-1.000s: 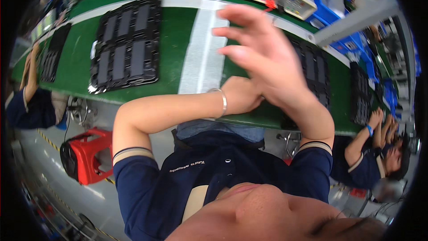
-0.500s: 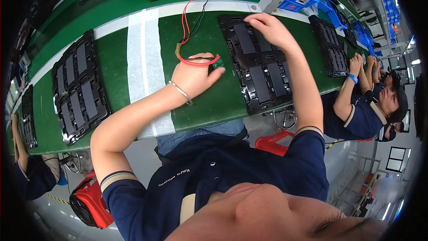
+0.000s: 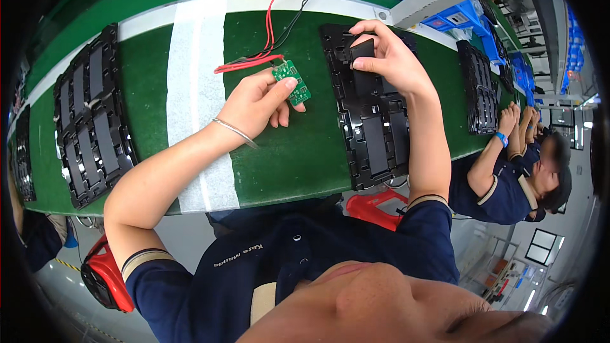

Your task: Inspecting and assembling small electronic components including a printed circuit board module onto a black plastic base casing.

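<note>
Right of centre in the frame, a black tray [image 3: 334,79] holds flat dark blocks in its slots; at the left, a second tray [image 3: 89,109] is loaded likewise. My right hand [image 3: 395,63], bent over the first one's upper end, pinches a dark block [image 3: 364,76] between thumb and fingers; whether it clears its slot I can't tell. Near the centre, my left hand [image 3: 255,103] pinches a green circuit board [image 3: 293,85] under its thumb.
</note>
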`<move>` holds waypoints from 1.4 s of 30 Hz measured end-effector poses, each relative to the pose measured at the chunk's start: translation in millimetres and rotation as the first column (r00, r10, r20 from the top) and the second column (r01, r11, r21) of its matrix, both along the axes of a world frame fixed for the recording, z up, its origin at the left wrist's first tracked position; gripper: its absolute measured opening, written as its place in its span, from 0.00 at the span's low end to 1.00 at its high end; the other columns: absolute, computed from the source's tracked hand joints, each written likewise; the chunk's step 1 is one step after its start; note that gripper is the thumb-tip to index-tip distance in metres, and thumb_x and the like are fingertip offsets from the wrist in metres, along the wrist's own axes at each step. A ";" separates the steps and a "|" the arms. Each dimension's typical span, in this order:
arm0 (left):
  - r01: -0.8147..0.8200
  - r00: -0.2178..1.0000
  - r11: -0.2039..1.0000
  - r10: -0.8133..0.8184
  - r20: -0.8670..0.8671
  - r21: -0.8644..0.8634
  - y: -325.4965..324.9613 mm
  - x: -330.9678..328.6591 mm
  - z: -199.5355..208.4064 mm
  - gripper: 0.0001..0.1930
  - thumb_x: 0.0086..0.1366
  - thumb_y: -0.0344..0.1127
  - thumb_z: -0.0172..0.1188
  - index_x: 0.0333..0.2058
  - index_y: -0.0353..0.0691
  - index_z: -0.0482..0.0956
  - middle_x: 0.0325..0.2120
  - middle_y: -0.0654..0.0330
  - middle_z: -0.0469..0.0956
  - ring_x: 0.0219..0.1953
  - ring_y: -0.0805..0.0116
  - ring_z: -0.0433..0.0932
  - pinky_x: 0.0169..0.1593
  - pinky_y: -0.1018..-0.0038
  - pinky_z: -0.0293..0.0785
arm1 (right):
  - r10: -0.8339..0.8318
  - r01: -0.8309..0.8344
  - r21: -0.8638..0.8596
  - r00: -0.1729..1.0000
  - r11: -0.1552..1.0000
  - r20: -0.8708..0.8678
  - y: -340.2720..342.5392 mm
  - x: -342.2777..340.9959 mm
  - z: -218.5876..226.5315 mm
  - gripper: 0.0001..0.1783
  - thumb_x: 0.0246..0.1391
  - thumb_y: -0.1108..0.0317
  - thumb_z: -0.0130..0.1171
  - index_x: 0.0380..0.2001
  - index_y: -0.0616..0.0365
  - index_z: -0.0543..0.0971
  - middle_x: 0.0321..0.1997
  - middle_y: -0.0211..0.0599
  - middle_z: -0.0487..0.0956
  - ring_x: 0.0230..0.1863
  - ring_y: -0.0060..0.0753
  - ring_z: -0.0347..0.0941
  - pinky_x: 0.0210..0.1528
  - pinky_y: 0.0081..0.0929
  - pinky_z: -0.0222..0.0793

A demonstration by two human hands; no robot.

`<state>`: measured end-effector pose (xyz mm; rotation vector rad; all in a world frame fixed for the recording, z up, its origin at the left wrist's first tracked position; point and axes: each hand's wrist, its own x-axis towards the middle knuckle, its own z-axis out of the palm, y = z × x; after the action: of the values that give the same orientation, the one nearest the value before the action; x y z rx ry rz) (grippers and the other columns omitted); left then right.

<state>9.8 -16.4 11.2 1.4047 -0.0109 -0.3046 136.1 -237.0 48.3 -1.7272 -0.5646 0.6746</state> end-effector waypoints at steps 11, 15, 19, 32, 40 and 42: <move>0.066 0.996 0.993 -0.071 0.049 0.098 2.9 -5.8 -0.7 0.14 0.67 0.39 0.40 0.29 0.37 0.70 0.17 0.64 0.71 0.16 0.81 0.64 0.21 0.85 0.61 | 0.024 0.053 0.263 0.959 0.963 -0.283 49.7 -67.8 -4.5 0.17 0.50 0.79 0.51 0.44 0.58 0.64 0.35 0.29 0.70 0.37 0.18 0.67 0.40 0.17 0.64; 0.086 0.995 0.988 -0.093 0.046 0.124 4.4 -6.6 -1.4 0.15 0.67 0.40 0.39 0.29 0.37 0.69 0.17 0.64 0.70 0.16 0.81 0.64 0.21 0.84 0.60 | 0.002 0.038 0.197 0.980 0.980 -0.198 50.2 -68.3 -4.0 0.19 0.49 0.81 0.52 0.44 0.58 0.63 0.36 0.30 0.70 0.39 0.18 0.66 0.41 0.18 0.63; 0.081 0.995 0.988 -0.089 0.051 0.130 3.5 -7.4 -2.1 0.15 0.67 0.41 0.40 0.29 0.37 0.69 0.17 0.64 0.71 0.16 0.81 0.64 0.21 0.84 0.61 | -0.009 0.037 0.188 0.989 0.982 -0.145 52.0 -70.2 -7.7 0.21 0.47 0.82 0.52 0.44 0.58 0.62 0.36 0.31 0.70 0.39 0.18 0.66 0.42 0.19 0.62; 0.085 0.994 0.985 -0.094 0.056 0.153 2.3 -7.4 -4.0 0.15 0.67 0.41 0.40 0.30 0.36 0.70 0.19 0.63 0.72 0.17 0.80 0.65 0.22 0.84 0.62 | -0.083 0.068 0.109 0.987 0.992 0.135 51.4 -71.4 -16.7 0.21 0.43 0.80 0.55 0.42 0.58 0.63 0.32 0.31 0.71 0.35 0.17 0.66 0.39 0.18 0.63; 0.015 0.996 0.986 -0.029 0.083 0.167 -1.4 -7.4 -3.2 0.16 0.64 0.42 0.47 0.26 0.34 0.71 0.14 0.62 0.72 0.15 0.78 0.68 0.20 0.80 0.63 | -0.109 0.096 0.080 0.979 0.992 0.171 51.3 -72.3 -20.6 0.19 0.43 0.79 0.55 0.40 0.58 0.64 0.32 0.30 0.69 0.32 0.17 0.65 0.35 0.17 0.63; 0.009 0.996 0.983 -0.025 0.088 0.184 -1.1 -7.9 -3.1 0.15 0.63 0.42 0.48 0.26 0.34 0.72 0.14 0.63 0.71 0.15 0.79 0.68 0.20 0.80 0.63 | -0.111 0.093 0.091 0.971 0.991 0.213 52.2 -71.8 -24.8 0.19 0.42 0.77 0.57 0.39 0.58 0.65 0.31 0.30 0.69 0.31 0.17 0.66 0.33 0.18 0.64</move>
<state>2.0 -17.5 8.1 1.6014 -0.0709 -0.2612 64.2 -184.8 23.5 -1.7528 -0.6404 0.3866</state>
